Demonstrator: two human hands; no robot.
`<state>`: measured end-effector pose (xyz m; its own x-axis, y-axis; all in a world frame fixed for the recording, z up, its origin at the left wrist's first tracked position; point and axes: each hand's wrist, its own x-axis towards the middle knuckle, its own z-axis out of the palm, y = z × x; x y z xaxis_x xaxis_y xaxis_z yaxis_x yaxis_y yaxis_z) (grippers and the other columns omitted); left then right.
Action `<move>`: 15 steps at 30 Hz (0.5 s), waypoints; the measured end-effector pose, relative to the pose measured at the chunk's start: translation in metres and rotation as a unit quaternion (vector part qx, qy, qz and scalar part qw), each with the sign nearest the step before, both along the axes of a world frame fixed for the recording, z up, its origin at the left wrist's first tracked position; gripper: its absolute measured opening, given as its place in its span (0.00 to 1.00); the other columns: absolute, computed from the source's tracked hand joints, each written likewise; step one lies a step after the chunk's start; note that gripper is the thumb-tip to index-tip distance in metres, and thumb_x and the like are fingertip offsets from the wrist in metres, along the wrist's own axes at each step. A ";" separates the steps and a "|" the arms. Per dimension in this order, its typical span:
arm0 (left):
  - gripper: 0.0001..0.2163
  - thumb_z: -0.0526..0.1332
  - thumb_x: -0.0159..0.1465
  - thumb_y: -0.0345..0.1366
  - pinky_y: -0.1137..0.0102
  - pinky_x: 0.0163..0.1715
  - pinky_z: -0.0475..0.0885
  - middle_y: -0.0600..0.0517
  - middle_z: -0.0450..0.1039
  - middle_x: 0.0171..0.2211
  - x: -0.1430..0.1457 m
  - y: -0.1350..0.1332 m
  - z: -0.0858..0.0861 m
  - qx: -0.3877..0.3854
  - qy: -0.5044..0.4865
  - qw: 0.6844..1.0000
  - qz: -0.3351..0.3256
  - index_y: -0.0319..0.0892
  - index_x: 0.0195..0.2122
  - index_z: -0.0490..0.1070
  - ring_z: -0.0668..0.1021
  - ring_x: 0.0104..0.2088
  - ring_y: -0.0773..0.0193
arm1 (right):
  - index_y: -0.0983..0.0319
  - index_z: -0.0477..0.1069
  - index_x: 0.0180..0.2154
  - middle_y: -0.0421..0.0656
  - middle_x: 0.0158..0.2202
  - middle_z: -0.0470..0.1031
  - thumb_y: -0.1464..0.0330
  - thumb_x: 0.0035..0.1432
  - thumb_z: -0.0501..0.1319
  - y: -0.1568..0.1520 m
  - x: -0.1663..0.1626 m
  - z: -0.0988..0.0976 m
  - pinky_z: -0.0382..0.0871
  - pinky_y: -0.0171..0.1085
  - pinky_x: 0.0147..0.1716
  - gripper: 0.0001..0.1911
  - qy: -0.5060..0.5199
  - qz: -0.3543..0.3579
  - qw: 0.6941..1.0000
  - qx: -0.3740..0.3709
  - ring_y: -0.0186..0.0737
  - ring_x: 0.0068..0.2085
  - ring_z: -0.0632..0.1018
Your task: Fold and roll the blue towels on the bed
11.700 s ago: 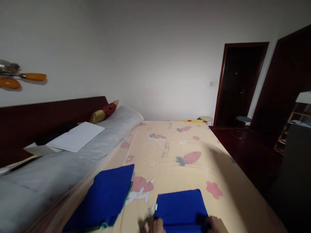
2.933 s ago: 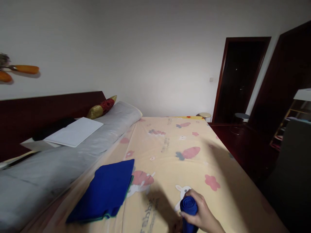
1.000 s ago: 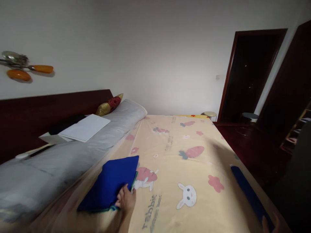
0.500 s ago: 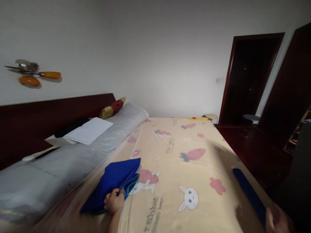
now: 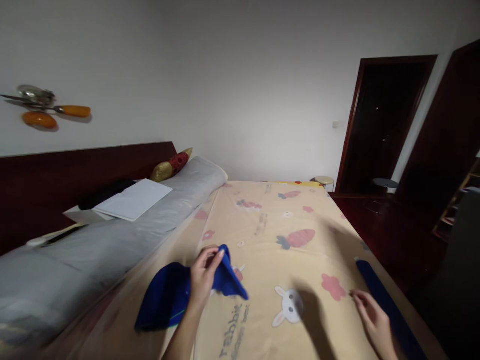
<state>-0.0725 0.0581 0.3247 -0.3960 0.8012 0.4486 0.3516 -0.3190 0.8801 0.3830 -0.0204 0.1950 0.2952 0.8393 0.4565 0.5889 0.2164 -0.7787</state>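
On the broad, cream fabric-covered bed (image 5: 262,270), a limp blue cloth (image 5: 163,292) is lying half-raised, left of a slim blue fabric roll (image 5: 375,281). Our left hand (image 5: 204,272) is pinching the cloth, this one-sided grip risking crooked folds; our right hand (image 5: 373,320) is hovering empty.

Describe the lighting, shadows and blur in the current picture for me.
Head view: the wall is brightest mid-frame, dimmer toward the upper corners; head view: a dark shadow falls on the bed left of the right hand; head view: the doorway is nearly black; head view: the cloth in the left hand looks slightly blurred.
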 end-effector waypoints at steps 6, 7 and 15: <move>0.08 0.62 0.59 0.41 0.72 0.41 0.69 0.51 0.71 0.37 0.092 -0.066 0.053 -0.005 0.113 0.955 -0.275 0.43 0.29 0.68 0.74 0.40 0.66 | 0.54 0.70 0.47 0.43 0.42 0.78 0.66 0.62 0.56 -0.033 -0.104 0.105 0.75 0.34 0.43 0.12 -0.075 0.296 0.950 0.061 0.39 0.44 0.78; 0.07 0.61 0.60 0.40 0.71 0.44 0.69 0.51 0.72 0.37 0.101 -0.074 0.056 -0.014 0.114 0.943 -0.312 0.43 0.29 0.68 0.75 0.42 0.65 | 0.54 0.68 0.49 0.43 0.43 0.78 0.67 0.61 0.57 -0.038 -0.114 0.116 0.75 0.34 0.44 0.14 -0.087 0.304 0.945 0.090 0.39 0.45 0.78; 0.07 0.62 0.60 0.40 0.64 0.50 0.70 0.46 0.77 0.42 0.128 -0.096 0.054 -0.070 0.022 0.881 -0.468 0.44 0.30 0.66 0.76 0.47 0.60 | 0.55 0.65 0.46 0.40 0.32 0.74 0.64 0.58 0.62 -0.043 -0.139 0.127 0.74 0.30 0.32 0.14 -0.032 0.245 0.956 0.156 0.34 0.31 0.76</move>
